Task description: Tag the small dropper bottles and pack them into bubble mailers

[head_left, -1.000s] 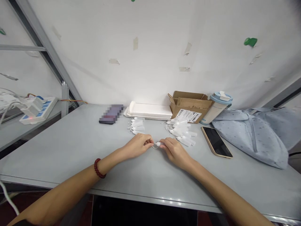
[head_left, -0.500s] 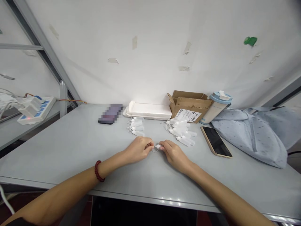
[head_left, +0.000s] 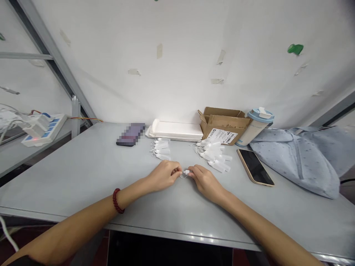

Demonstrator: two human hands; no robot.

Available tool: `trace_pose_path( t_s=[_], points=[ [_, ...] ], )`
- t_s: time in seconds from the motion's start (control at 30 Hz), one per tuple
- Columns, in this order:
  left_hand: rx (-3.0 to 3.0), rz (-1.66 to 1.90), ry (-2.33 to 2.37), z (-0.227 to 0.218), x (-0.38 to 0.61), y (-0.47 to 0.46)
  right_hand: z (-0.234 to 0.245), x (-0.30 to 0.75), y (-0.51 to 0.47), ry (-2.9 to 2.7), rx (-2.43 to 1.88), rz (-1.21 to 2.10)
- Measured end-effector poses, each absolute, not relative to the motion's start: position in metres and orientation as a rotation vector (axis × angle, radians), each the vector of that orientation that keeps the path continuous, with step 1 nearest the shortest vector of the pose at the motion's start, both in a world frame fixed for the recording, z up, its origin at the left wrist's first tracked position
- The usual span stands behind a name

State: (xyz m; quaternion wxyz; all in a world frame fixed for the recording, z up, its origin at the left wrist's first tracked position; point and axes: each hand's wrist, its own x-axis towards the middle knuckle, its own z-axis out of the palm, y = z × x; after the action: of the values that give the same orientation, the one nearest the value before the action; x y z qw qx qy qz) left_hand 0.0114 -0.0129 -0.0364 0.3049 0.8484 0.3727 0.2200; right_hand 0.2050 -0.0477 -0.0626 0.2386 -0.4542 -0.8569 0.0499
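My left hand [head_left: 165,176] has its thumb and finger pinched together on a thin white string [head_left: 183,177]. My right hand [head_left: 207,183] is pinched on a little white piece [head_left: 186,172], and my fingers hide the rest of it. The little piece is between my two hands, over the front part of the gray table [head_left: 155,214]. I have a red bead bracelet [head_left: 118,201] on my left wrist.

Just past my left hand is a small row of white tubes [head_left: 162,150] with strings. Past my right hand is a messy pile of more tubes [head_left: 217,159]. The pile sits in front of a brown box [head_left: 226,123] and covers a bit of its label. Next to the box is a stack of flat white packs [head_left: 177,129], by the wall [head_left: 183,96]. A tall cup [head_left: 253,127] with a blue lid is on the box's other side. Near the pile lies a phone [head_left: 255,168], and a soft blue-gray bag [head_left: 302,160] fills the right side. Far left is a power strip [head_left: 46,132] with plugs.
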Motion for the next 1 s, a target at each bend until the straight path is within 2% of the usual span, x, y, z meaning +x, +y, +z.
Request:
trace_pose_path(
  t_s=[0.3,0.47,0.7,1.0],
  points=[
    [2.190,0.666,0.958,-0.028,0.006,-0.001,-0.050,0.212,-0.043,-2.323,-1.201,0.071],
    [2.149,0.884,1.145,-0.018,-0.007,0.017,-0.048,0.227,-0.032,-2.255,-1.257,-0.203],
    [2.015,1.159,1.489,-0.018,-0.032,0.050,-0.055,0.263,-0.007,-2.020,-1.668,-0.604],
    [2.071,0.961,1.605,-0.036,-0.048,0.075,-0.055,0.289,0.007,-2.107,-1.714,-0.422]
  ],
)
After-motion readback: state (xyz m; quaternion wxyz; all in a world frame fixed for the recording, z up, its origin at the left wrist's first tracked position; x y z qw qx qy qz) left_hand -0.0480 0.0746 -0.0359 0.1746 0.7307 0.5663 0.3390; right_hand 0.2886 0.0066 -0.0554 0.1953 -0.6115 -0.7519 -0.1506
